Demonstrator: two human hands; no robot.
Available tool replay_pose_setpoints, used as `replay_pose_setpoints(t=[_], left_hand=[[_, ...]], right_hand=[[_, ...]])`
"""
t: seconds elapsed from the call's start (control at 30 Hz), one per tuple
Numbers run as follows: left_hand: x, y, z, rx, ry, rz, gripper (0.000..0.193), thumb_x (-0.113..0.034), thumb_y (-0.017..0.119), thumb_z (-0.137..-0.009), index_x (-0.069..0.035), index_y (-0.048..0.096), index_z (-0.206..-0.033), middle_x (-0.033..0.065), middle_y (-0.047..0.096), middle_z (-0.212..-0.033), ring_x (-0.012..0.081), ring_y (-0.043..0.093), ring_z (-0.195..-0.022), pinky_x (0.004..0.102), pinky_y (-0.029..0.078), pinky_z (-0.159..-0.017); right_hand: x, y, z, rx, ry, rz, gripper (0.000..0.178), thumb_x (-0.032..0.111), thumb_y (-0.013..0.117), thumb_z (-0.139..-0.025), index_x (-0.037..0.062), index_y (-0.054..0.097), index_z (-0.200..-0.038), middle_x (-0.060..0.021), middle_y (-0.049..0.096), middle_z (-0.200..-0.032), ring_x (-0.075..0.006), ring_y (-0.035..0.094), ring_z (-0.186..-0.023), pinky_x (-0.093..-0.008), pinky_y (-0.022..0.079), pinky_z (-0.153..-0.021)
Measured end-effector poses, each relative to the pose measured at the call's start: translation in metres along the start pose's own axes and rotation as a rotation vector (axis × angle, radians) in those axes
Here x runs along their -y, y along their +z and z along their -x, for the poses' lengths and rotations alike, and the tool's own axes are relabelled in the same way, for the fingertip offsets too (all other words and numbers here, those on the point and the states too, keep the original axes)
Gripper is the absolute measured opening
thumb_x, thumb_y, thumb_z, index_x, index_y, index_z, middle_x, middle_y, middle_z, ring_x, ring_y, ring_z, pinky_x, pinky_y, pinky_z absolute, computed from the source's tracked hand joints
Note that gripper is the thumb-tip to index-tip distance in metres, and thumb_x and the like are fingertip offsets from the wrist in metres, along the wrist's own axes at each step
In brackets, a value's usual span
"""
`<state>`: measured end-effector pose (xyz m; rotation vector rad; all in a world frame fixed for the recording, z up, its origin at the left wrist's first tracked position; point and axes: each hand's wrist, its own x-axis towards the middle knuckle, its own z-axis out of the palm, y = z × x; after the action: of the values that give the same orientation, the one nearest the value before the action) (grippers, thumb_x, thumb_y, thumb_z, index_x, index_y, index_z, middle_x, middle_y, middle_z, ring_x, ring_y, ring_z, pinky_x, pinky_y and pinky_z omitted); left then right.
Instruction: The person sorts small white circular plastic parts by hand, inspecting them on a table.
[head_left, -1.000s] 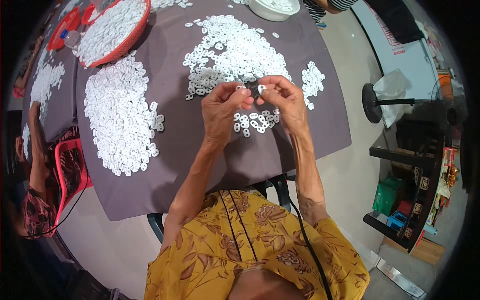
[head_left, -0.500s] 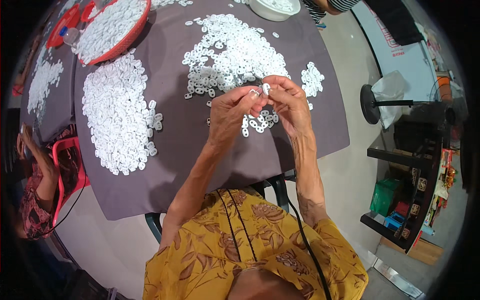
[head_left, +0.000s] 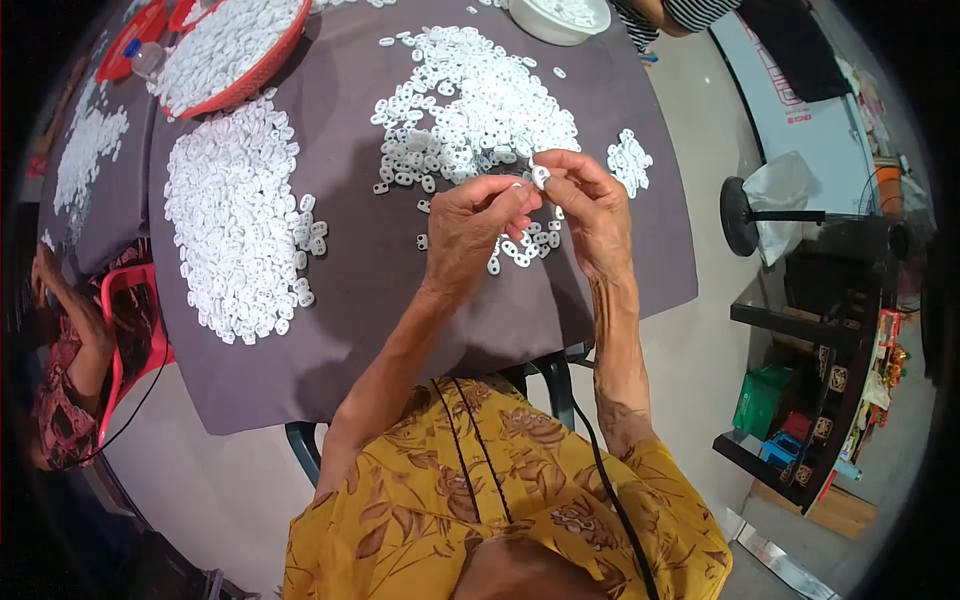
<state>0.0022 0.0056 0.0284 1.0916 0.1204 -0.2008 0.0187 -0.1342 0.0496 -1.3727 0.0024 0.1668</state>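
Over the table, my two hands meet just in front of a large heap of small white oval pieces (head_left: 490,100) with dark holes. My right hand (head_left: 598,215) pinches one white oval two-hole piece (head_left: 541,177) between thumb and fingertips. Close beside it, my left hand (head_left: 462,235) is closed in a pinch at the fingertips. What it holds is too small to make out. Some thin silvery bits (head_left: 487,160) show at the heap's near edge. Under and between my hands lie several loose white pieces (head_left: 522,250), partly hidden by my fingers.
A wide pile of white pieces (head_left: 232,225) covers the left of the grey tablecloth (head_left: 350,300); a small cluster (head_left: 628,163) lies right. Farther back are a full red basket (head_left: 245,92) and a white bowl (head_left: 562,30). People sit at far left and top right.
My hands have shifted slightly right and the right one has drawn a little away from the left. The white piece now shows more of its face. The view has moved slightly.
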Motion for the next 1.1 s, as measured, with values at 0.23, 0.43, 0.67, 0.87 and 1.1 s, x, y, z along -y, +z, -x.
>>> replay_pose_setpoints(t=[0.23, 0.43, 0.67, 0.87, 1.1], left_hand=[[0.0010, -0.0004, -0.0011, -0.012, -0.006, -0.041, 0.019, -0.012, 0.055, -0.081, 0.003, 0.062, -0.090, 0.0066, 0.064, -0.079, 0.0068, 0.055, -0.061, 0.0192, 0.046, -0.054], [0.0030, -0.0010, -0.0016, -0.020, -0.017, -0.050, 0.019, -0.011, 0.056, -0.080, 0.003, 0.062, -0.091, 0.0065, 0.064, -0.078, 0.0070, 0.055, -0.060, 0.0192, 0.046, -0.054], [0.0025, -0.0010, -0.0018, -0.034, -0.014, -0.077, 0.017, -0.011, 0.055, -0.081, 0.002, 0.063, -0.089, 0.0062, 0.064, -0.078, 0.0070, 0.055, -0.060, 0.0195, 0.046, -0.053], [0.0036, 0.0007, -0.0028, -0.034, -0.024, -0.074, 0.017, -0.011, 0.055, -0.081, 0.003, 0.063, -0.088, 0.0057, 0.063, -0.076, 0.0072, 0.055, -0.060, 0.0194, 0.046, -0.053], [0.0025, 0.0004, -0.0022, -0.030, -0.029, -0.073, 0.017, -0.010, 0.055, -0.081, 0.003, 0.062, -0.089, 0.0063, 0.063, -0.077, 0.0079, 0.055, -0.061, 0.0199, 0.046, -0.054]], right_hand=[[0.0005, 0.0008, -0.0006, -0.002, -0.020, 0.135, 0.021, 0.002, 0.059, -0.079, -0.0037, 0.059, -0.099, -0.0051, 0.060, -0.085, -0.0113, 0.055, -0.075, -0.0241, 0.043, -0.072], [0.0006, 0.0003, -0.0012, -0.003, 0.002, 0.224, 0.021, 0.003, 0.059, -0.079, -0.0028, 0.060, -0.099, -0.0060, 0.060, -0.086, -0.0119, 0.055, -0.075, -0.0248, 0.043, -0.073], [0.0006, 0.0023, -0.0009, -0.026, 0.004, 0.154, 0.020, 0.003, 0.060, -0.079, -0.0025, 0.060, -0.098, -0.0052, 0.060, -0.088, -0.0118, 0.054, -0.077, -0.0245, 0.043, -0.073], [-0.0018, 0.0016, -0.0008, -0.026, -0.019, 0.164, 0.019, 0.002, 0.060, -0.079, -0.0023, 0.061, -0.097, -0.0049, 0.060, -0.087, -0.0115, 0.055, -0.077, -0.0244, 0.043, -0.072], [-0.0037, 0.0029, 0.0012, -0.041, -0.058, 0.293, 0.018, 0.002, 0.058, -0.080, -0.0017, 0.061, -0.097, -0.0054, 0.061, -0.087, -0.0123, 0.057, -0.075, -0.0233, 0.045, -0.071]])
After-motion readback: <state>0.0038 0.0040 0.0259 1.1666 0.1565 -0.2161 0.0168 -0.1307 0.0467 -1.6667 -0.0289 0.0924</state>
